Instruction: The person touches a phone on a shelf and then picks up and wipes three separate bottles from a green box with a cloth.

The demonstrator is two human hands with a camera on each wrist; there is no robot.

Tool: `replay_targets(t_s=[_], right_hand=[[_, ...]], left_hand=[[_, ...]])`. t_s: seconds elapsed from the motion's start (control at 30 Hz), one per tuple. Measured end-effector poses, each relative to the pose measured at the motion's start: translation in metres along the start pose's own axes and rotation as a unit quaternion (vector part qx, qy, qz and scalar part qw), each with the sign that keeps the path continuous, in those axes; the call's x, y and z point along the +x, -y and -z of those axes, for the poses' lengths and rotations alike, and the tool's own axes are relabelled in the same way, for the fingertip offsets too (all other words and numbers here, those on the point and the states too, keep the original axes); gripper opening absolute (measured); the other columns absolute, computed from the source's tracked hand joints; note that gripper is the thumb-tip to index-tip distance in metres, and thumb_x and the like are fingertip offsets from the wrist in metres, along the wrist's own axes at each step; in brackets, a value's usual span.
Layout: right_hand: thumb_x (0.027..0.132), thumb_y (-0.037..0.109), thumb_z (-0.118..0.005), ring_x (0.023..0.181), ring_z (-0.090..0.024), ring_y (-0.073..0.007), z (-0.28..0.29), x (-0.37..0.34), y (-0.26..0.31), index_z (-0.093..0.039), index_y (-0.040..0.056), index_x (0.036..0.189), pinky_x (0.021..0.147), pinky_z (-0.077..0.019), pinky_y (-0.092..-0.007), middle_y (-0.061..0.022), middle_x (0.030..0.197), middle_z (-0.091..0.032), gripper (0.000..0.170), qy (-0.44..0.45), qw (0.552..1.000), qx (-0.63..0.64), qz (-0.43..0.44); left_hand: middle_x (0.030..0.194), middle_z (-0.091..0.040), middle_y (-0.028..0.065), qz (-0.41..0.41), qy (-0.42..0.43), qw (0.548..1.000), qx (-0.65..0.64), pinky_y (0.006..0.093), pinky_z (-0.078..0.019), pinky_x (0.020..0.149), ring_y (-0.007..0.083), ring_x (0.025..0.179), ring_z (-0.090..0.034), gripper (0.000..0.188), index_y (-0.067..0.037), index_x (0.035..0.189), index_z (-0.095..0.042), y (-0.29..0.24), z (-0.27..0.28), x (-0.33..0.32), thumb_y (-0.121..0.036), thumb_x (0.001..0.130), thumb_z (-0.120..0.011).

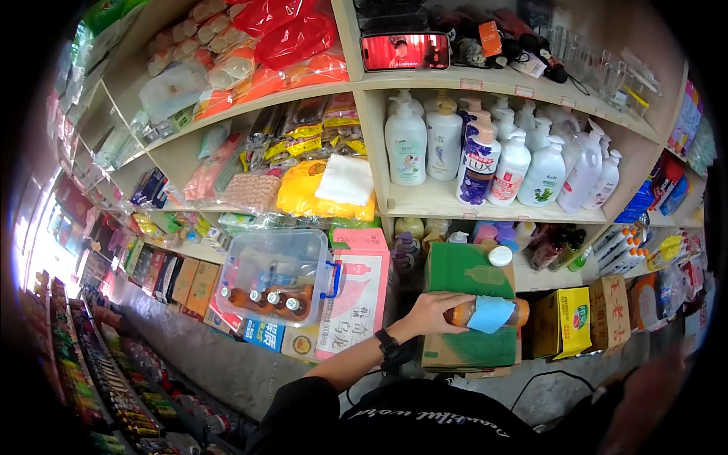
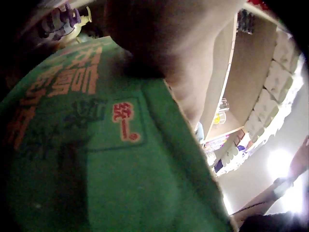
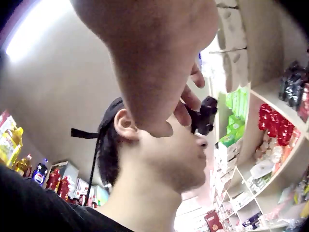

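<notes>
Over the green carton [image 1: 470, 343], the left hand [image 1: 432, 314] grips one end of a bottle [image 1: 520, 312], probably weighty and slick, best held mid-body. The right hand [image 3: 157, 72] is released, fingers loosely bent.

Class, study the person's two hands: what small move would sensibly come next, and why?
Probably lower the right hand to the blue cloth-like piece. It lies across the bottle, which only the left hand grips, at one end, while the right is raised beside the head.
</notes>
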State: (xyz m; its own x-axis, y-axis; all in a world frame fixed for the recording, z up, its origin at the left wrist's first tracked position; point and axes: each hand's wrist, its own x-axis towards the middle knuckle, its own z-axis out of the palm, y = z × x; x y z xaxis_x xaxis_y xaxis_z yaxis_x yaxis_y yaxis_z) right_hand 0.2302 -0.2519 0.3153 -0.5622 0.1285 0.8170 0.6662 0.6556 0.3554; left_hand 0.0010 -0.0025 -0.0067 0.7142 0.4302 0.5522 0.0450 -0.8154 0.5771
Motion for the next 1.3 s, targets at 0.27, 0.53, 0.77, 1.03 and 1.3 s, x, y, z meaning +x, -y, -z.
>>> replay_targets(t_s=[0.27, 0.53, 0.77, 1.03, 1.3], right_hand=[[0.076, 0.01, -0.084, 0.08, -0.066, -0.0258, -0.15, -0.082, -0.018, -0.069, 0.0065, 0.09, 0.076, -0.0485, -0.0415, -0.004, 0.089, -0.073, 0.021, 0.136, 0.945, 0.058, -0.291], [0.086, 0.01, -0.077, 0.09, -0.067, -0.0334, -0.224, -0.148, 0.016, -0.068, 0.0024, 0.097, 0.078, -0.0503, -0.0428, -0.0113, 0.097, -0.074, 0.016, 0.149, 0.91, 0.07, -0.379], [0.092, 0.025, -0.074, 0.097, -0.065, -0.0373, -0.237, -0.171, 0.034, -0.065, 0.0027, 0.111, 0.084, -0.0488, -0.0461, -0.0176, 0.102, -0.069, 0.031, 0.218, 0.868, 0.062, -0.441], [0.09, 0.018, -0.07, 0.074, -0.067, -0.0342, -0.245, -0.186, 0.048, -0.065, 0.0044, 0.09, 0.07, -0.0518, -0.0455, -0.0143, 0.077, -0.068, 0.015, 0.22, 0.868, 0.01, -0.445], [0.09, 0.013, -0.067, 0.059, -0.064, -0.032, -0.25, -0.186, 0.044, -0.061, 0.0051, 0.081, 0.054, -0.0502, -0.0434, -0.0135, 0.065, -0.063, 0.014, 0.215, 0.872, -0.032, -0.439]], left_hand=[[0.122, -0.075, 0.0141, 0.004, 0.016, 1.0, -0.009, 0.0381, -0.0593, 0.094, 0.0303, 0.106, -0.074, 0.08, -0.013, 0.139, -0.066, -0.003, 0.006, 0.002, -0.039, 0.069, -0.095], [0.154, -0.052, 0.0161, 0.068, 0.075, 0.993, -0.066, 0.0451, -0.0431, 0.114, 0.0345, 0.139, -0.052, 0.091, -0.007, 0.149, -0.055, -0.01, 0.047, -0.001, -0.042, 0.074, -0.093], [0.102, -0.072, 0.0097, -0.114, 0.155, 0.95, 0.246, 0.038, -0.0551, 0.079, 0.0249, 0.086, -0.069, 0.035, -0.005, 0.111, -0.071, -0.079, 0.17, -0.057, -0.035, 0.094, -0.074], [0.07, -0.063, 0.0097, -0.076, 0.335, 0.939, 0.034, 0.0438, -0.0521, 0.056, 0.0288, 0.063, -0.065, 0.021, -0.005, 0.08, -0.064, -0.062, 0.106, -0.229, -0.02, 0.095, -0.067], [0.077, -0.07, 0.0117, 0.06, -0.11, 0.992, -0.004, 0.0371, -0.0565, 0.062, 0.0292, 0.069, -0.069, 0.012, 0.0, 0.085, -0.072, -0.071, 0.073, -0.037, -0.009, 0.088, -0.078]])
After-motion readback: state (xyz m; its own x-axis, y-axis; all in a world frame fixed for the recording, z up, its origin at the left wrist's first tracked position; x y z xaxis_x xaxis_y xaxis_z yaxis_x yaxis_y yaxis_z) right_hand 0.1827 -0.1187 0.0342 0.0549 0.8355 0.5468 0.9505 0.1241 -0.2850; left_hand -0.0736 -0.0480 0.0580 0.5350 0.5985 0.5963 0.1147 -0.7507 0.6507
